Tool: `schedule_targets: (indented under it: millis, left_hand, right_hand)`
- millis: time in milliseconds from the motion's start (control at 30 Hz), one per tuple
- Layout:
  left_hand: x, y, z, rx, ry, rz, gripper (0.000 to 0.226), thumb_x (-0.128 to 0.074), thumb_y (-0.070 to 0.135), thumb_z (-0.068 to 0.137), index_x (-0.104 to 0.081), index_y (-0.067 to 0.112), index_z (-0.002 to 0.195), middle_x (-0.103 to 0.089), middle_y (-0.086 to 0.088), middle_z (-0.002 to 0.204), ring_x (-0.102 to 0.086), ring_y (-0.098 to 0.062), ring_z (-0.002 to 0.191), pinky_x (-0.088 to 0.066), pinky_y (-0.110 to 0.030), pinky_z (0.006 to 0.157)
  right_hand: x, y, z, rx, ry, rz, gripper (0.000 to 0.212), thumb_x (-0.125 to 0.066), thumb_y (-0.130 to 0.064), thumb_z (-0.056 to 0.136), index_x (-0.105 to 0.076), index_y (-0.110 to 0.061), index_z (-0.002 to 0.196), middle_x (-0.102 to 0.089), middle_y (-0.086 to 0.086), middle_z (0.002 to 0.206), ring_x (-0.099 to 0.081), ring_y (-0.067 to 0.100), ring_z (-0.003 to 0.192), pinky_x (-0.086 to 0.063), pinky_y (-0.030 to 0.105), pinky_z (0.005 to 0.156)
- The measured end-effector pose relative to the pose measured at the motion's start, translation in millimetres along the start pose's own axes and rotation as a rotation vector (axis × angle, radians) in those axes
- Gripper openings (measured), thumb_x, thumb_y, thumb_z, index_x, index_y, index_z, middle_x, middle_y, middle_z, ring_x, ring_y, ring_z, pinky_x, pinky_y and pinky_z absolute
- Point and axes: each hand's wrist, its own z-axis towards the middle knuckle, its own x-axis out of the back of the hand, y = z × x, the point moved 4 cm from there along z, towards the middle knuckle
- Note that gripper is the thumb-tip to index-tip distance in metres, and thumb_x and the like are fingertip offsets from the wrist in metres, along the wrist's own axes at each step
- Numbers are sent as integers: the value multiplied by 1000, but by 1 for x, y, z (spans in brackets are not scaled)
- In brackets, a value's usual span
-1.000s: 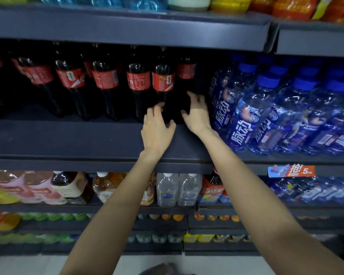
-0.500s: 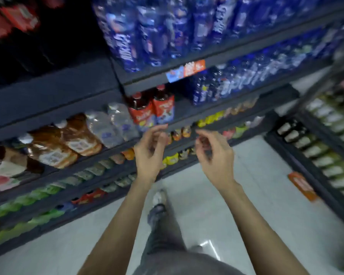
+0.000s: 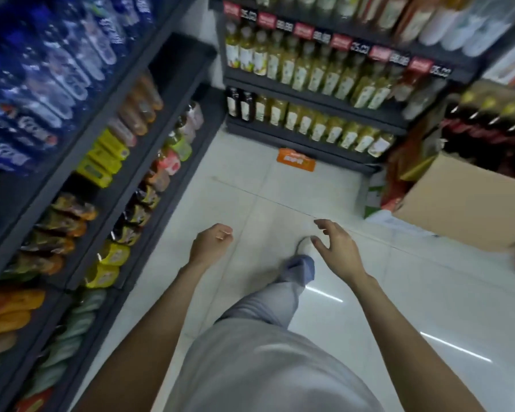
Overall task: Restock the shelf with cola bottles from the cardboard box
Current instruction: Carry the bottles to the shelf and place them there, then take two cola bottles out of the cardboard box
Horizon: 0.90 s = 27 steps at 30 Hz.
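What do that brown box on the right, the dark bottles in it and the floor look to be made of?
The box looks like plain brown cardboard: matte, flat-sided, with a folded flap. The dark bottles in it are probably clear plastic filled with cola, with yellow caps and red labels; blur leaves glass possible. The floor seems to be glazed pale tile: thin joint lines, and bright streaks of reflected light.

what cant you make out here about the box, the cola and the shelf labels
- Cardboard box, head view: right edge cuts it off; inside hidden by its wall.
- Cola bottles: blurred, cut by the edge; count unclear.
- Price tags: motion blur, unreadable.
- Orange sign on the floor: text too blurred.
- Left hand: curled fingers hide its palm.
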Motion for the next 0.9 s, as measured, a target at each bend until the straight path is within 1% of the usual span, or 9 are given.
schedule_targets:
  millis: [133, 233, 333, 433, 567, 667, 733, 800, 900]
  left_hand:
    - [-75, 71, 60, -2, -87, 89, 17, -56, 20, 90, -65, 20, 104, -68, -3, 106, -58, -14, 86, -42, -22, 73]
    - [-129, 153, 95, -43, -174, 148, 22, -55, 21, 91, -63, 19, 111, -67, -3, 109, -60, -17, 91, -44, -22, 73]
    - [-180, 244, 122, -155, -233, 190, 19, -55, 22, 92, -64, 19, 109, -68, 0, 109, -62, -17, 96, -48, -25, 79]
    - [-230, 328, 145, -283, -288, 248, 19, -56, 21, 92, -63, 18, 109, -68, 2, 108, -62, -15, 96, -46, -24, 79]
    - [-293, 419, 157, -432, -329, 330, 22, -57, 20, 91, -61, 17, 112, -68, 2, 105, -62, -17, 92, -49, -29, 82]
    - [-342, 472, 157, -512, -352, 358, 25, -57, 21, 91, -60, 18, 115, -66, 4, 105, -62, -15, 92, -51, -32, 82]
    - [-379, 497, 157, -549, -406, 382, 25, -57, 20, 91, -59, 19, 116, -64, 7, 103, -60, -12, 90, -50, -28, 80]
    - [-419, 515, 162, -569, -454, 412, 25, -58, 16, 91, -59, 18, 116, -62, 9, 99, -57, -9, 88, -45, -23, 76]
    - [-478, 539, 170, -545, -488, 387, 29, -61, 10, 88, -59, 16, 117, -64, 5, 101, -60, -12, 94, -46, -24, 78]
  right_hand:
    - [72, 97, 41, -187, -14, 2, 38, -58, -24, 91, -51, -18, 128, -62, 5, 120, -60, 24, 105, -48, 37, 87]
    - [138, 156, 67, -298, 7, -1, 36, -58, -22, 92, -52, -17, 127, -63, 5, 118, -60, 23, 104, -48, 39, 88]
    - [199, 207, 93, -376, 46, 11, 33, -57, -19, 92, -55, -17, 125, -64, 5, 116, -60, 22, 102, -49, 36, 87]
    - [244, 259, 118, -446, 99, 18, 33, -57, -17, 91, -56, -15, 124, -64, 7, 116, -60, 23, 103, -48, 35, 88]
    - [289, 322, 140, -506, 177, -6, 32, -55, -14, 91, -57, -12, 122, -64, 8, 115, -61, 24, 99, -45, 32, 84]
    - [322, 378, 152, -585, 246, -59, 30, -55, -15, 90, -58, -12, 120, -64, 5, 113, -61, 26, 99, -39, 29, 78]
    - [343, 420, 158, -628, 319, -80, 30, -56, -18, 88, -57, -14, 118, -64, 6, 112, -61, 30, 98, -47, 39, 82]
    - [363, 457, 164, -665, 373, -93, 35, -59, -16, 87, -54, -10, 121, -59, 13, 115, -57, 35, 102, -49, 43, 80]
    - [385, 504, 175, -652, 327, -96, 45, -65, -16, 84, -50, -7, 126, -53, 16, 124, -52, 37, 109, -46, 44, 83]
